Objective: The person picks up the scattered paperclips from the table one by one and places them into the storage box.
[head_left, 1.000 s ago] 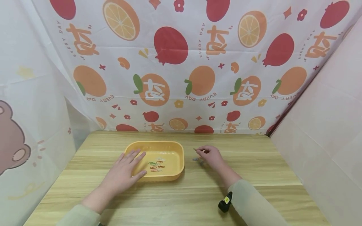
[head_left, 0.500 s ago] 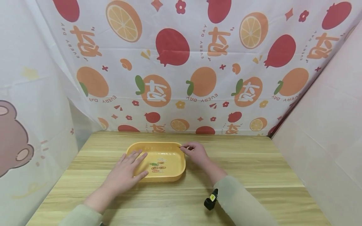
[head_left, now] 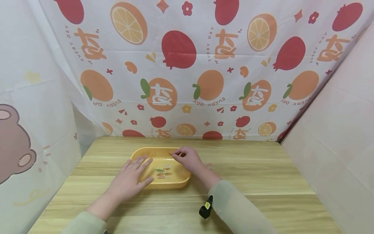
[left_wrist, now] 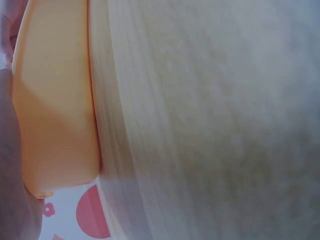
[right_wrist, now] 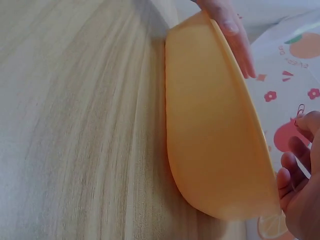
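Note:
Over the back part of a yellow tray (head_left: 175, 186), my right hand (head_left: 189, 160) pinches a reddish paper clip (right_wrist: 300, 110) between thumb and fingertips. The clip sticks out past the fingertips in the right wrist view. My left hand (head_left: 130, 174) lies with spread, fairly straight fingers across the tray's left rim. Inside the tray, a loose group of several paper clips (head_left: 160, 175) in green, red and white rests on the floor. In the left wrist view the tray's outer wall (left_wrist: 60, 110) fills the left side.
Just right of the tray, a small reddish thing (head_left: 208, 165) shows on the wooden table (head_left: 248, 182), partly behind my right forearm. A fruit-print cloth (head_left: 181, 107) hangs at the table's back edge, and pale sheets stand along both sides.
My right hand has moved left from the table beside the tray, over its right rim, carrying the paper clip. My left hand has stayed on the rim.

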A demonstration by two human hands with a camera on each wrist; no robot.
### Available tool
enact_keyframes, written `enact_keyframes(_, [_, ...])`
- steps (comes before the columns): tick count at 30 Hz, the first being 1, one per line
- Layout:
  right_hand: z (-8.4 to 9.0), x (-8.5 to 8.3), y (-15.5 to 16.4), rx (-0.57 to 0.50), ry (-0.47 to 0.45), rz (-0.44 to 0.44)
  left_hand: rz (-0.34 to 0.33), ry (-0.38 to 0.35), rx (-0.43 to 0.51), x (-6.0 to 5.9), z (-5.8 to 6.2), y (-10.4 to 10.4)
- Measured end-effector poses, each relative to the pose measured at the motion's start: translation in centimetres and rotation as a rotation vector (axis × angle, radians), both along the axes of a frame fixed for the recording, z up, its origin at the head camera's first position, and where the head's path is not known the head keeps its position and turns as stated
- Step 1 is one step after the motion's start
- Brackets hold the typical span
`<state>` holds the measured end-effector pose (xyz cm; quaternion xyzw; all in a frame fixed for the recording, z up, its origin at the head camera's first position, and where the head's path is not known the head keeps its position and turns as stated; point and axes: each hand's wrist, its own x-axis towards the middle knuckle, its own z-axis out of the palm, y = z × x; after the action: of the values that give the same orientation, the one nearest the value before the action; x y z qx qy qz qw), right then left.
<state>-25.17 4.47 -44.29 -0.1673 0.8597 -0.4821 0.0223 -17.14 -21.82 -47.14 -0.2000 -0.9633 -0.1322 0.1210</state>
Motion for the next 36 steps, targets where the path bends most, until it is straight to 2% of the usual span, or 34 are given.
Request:
enact_keyframes(5, [-0.1,-0.1,-0.5,0.141,0.045,0.056,-0.003,0.004,0.007,0.0,-0.1,0.0])
enact_keyframes(13, [0.2,-0.1,-1.7,0.485,0.152,0.147,-0.002,0.012,0.008,0.0,0.1,0.0])
enact_keyframes(21, [0.3,0.2,-2.9,0.797,0.235,0.186,0.001,-0.002,-0.002,0.0,0.1,0.0])
enact_keyframes(26, [-0.1,0.5,-3.3,0.914,0.248,0.185,0.001,-0.008,-0.003,0.0,0.1,0.1])
enact_keyframes(36, [-0.5,0.5,-3.5,1.043,0.267,0.178,0.005,-0.007,-0.013,-0.3,0.0,0.1])
